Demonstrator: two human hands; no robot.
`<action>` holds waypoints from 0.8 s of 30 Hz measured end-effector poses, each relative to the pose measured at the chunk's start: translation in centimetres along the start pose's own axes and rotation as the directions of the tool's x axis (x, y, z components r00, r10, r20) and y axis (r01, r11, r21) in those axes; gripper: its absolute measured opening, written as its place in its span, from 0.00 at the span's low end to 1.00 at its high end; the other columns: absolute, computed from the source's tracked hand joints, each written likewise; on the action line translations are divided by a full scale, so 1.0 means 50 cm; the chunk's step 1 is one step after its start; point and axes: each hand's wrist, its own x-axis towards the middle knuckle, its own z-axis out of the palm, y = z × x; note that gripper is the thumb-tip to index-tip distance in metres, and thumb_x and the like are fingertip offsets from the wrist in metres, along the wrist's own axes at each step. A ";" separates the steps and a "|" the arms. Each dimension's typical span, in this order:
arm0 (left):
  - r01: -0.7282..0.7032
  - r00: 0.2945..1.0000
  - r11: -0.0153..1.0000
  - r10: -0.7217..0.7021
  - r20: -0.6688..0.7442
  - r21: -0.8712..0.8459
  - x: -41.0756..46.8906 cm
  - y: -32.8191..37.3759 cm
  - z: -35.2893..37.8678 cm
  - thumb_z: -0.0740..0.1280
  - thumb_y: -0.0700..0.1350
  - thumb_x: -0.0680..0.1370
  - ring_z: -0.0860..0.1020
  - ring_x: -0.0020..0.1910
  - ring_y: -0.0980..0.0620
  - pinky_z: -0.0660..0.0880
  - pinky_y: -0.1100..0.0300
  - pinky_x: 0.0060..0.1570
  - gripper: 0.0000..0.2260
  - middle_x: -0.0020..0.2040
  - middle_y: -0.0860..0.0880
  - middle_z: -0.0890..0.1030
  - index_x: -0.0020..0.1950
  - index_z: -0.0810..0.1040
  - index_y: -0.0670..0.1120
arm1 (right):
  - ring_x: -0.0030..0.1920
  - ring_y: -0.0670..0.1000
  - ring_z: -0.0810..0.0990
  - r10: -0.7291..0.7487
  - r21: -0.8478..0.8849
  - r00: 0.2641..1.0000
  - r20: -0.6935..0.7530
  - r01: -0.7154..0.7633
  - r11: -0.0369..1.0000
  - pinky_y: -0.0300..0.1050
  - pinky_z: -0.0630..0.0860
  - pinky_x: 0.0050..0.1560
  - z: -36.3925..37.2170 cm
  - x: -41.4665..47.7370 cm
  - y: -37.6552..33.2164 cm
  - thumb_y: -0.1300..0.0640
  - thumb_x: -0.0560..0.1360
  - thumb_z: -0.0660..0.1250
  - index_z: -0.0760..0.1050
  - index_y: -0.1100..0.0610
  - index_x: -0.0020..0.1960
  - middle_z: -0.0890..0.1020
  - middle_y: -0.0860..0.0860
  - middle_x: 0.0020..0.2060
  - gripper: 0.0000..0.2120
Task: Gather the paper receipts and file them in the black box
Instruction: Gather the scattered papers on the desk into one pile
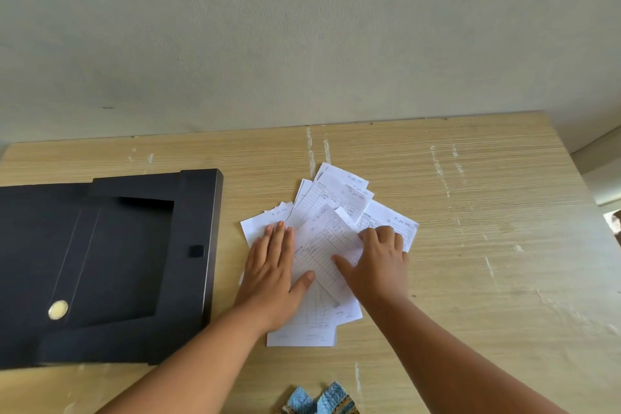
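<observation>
Several white paper receipts (331, 208) lie in a loose, overlapping pile on the wooden table (487, 245), right of the black box (111, 262). The box lies flat and open, with a round brass button on its flap. My left hand (272, 270) presses flat on the pile's left side, fingers together, thumb out. On the pile's right side rests my right hand (378, 260), fingers curled over the edge of a receipt, thumb spread across the top sheet. Neither hand lifts any paper.
A grey wall (302, 27) stands along the table's far edge. Blue patterned cloth (319, 402) shows at the bottom edge, near my body. The table's right edge runs down the right side of the view.
</observation>
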 end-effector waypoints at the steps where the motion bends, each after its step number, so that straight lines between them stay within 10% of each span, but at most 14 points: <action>1: 0.007 1.000 1.000 -0.007 0.003 0.009 0.004 -0.001 -0.004 0.35 0.69 0.76 0.25 0.78 0.50 0.28 0.51 0.77 0.39 0.81 0.48 0.26 0.78 0.25 0.48 | 0.65 0.56 0.71 0.010 0.016 1.000 0.000 -0.010 1.000 0.52 0.71 0.61 -0.003 -0.002 -0.001 0.36 0.70 0.73 0.74 0.54 0.63 0.73 0.51 0.63 0.30; 9: 0.043 0.999 0.998 -0.045 0.029 0.054 0.012 0.007 -0.015 0.39 0.68 0.79 0.32 0.81 0.46 0.33 0.49 0.78 0.39 0.84 0.46 0.34 0.83 0.34 0.47 | 0.70 0.54 0.71 0.057 0.111 0.997 0.058 -0.063 0.992 0.50 0.65 0.70 -0.009 -0.008 -0.020 0.39 0.70 0.75 0.64 0.52 0.75 0.77 0.50 0.67 0.39; 15: 0.055 0.997 0.998 -0.056 -0.058 -0.013 0.019 0.010 -0.047 0.37 0.68 0.77 0.50 0.80 0.47 0.50 0.50 0.79 0.39 0.84 0.48 0.52 0.84 0.46 0.49 | 0.55 0.56 0.77 0.051 0.180 0.985 0.164 -0.081 0.980 0.52 0.75 0.55 -0.022 0.011 -0.021 0.48 0.76 0.70 0.76 0.55 0.50 0.77 0.49 0.47 0.11; 24: 0.042 0.986 0.925 -0.100 -0.137 -0.377 0.061 0.035 -0.087 0.49 0.60 0.85 0.47 0.83 0.52 0.45 0.55 0.79 0.31 0.85 0.49 0.52 0.84 0.49 0.47 | 0.48 0.59 0.82 0.444 0.671 0.877 0.183 -0.442 0.596 0.58 0.83 0.53 -0.036 0.080 -0.070 0.54 0.79 0.67 0.79 0.64 0.52 0.79 0.59 0.58 0.12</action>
